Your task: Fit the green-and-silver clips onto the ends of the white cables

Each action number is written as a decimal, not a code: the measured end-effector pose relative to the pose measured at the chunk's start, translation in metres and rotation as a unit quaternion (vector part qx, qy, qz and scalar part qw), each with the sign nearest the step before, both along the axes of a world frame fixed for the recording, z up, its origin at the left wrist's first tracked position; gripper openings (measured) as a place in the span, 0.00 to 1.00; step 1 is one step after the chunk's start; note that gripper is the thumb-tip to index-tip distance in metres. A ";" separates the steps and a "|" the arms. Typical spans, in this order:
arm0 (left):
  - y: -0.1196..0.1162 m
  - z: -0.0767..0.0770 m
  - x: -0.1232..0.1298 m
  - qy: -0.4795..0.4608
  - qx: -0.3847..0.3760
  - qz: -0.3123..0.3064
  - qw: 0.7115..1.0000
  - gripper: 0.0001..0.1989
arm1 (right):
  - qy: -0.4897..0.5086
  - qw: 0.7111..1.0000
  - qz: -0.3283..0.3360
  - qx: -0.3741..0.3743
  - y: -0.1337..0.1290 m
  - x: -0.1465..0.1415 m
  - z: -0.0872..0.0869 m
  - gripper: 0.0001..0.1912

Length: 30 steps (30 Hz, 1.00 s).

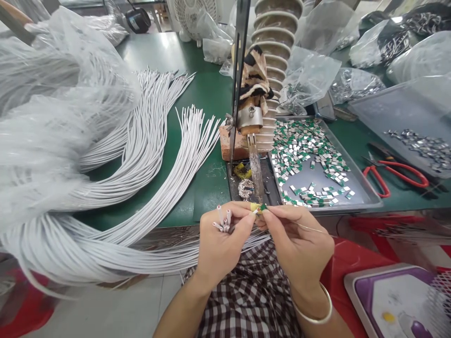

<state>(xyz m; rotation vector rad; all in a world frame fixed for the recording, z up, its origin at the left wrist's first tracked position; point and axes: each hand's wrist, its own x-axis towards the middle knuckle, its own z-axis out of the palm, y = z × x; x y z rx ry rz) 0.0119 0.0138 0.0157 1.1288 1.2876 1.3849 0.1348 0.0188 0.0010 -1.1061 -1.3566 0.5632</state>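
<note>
My left hand (220, 249) is closed around several white cables (220, 215), their cut ends poking up between the fingers. Its thumb and forefinger pinch one cable end against a small green circuit board (263, 207). My right hand (305, 239) pinches that board from the other side; a thin wire (312, 228) runs across its fingers. Just above both hands, a fixed soldering iron (255, 164) points down, its tip close to the board. Whether they touch cannot be made out. The cables trail left from my left hand into a large bundle (105, 253).
A metal tray (366, 199) of small green boards lies right of the iron. Red-handled pliers (405, 171) and a bin (373, 110) of metal parts sit farther right. A brick (230, 143) and a ribbed hose (276, 37) stand behind the iron. Plastic-wrapped cables (38, 155) fill the left.
</note>
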 end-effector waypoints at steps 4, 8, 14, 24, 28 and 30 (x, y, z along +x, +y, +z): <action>0.001 0.002 -0.001 0.001 -0.003 -0.007 1.000 0.09 | -0.086 0.996 -0.014 0.016 -0.002 0.005 -0.004 0.14; 0.003 0.004 -0.003 0.009 -0.003 -0.012 1.000 0.08 | -0.112 0.989 -0.032 0.086 -0.002 0.010 0.000 0.14; 0.006 0.008 -0.004 -0.005 -0.003 -0.020 1.000 0.08 | -0.147 0.981 -0.010 0.128 0.000 0.011 0.013 0.15; 0.004 0.005 -0.004 -0.028 -0.009 -0.027 0.999 0.08 | -0.115 0.987 0.047 0.107 0.000 0.015 0.015 0.15; 0.002 0.000 -0.004 -0.009 0.001 -0.029 1.000 0.08 | -0.104 0.992 0.054 0.056 0.001 0.018 0.014 0.10; 0.002 -0.003 -0.005 0.011 0.013 -0.050 0.999 0.07 | -0.132 0.990 0.040 0.012 0.003 0.018 0.013 0.09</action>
